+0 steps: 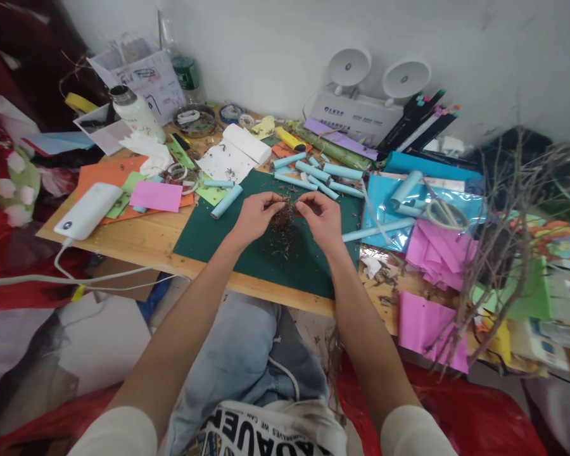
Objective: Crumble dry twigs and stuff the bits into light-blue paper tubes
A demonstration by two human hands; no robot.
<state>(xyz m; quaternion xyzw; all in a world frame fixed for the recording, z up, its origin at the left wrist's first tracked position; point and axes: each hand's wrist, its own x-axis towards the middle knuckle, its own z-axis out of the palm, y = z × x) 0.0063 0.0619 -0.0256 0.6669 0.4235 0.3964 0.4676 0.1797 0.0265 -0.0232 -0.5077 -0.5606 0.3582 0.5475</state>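
Observation:
My left hand (259, 217) and my right hand (320, 217) face each other over a dark green cutting mat (218, 221). Thumb and fingers are pinched together on both; what lies between the tips is too small to make out. Just below and between them is a heap of short brown twig bits (285, 237), with something reddish-brown showing in it. Light blue rolled paper tubes (313, 171) lie scattered behind my hands. Another blue tube (227, 201) rests left of my left hand, at the mat's edge.
On the right are scissors (444, 212), crumpled pink paper (439, 253) and bare branches (498, 285) sticking up. A white router (356, 114) stands against the wall. Leftward are a white power bank (88, 211) with its cable, coloured paper sheets (156, 196) and a bottle (137, 114).

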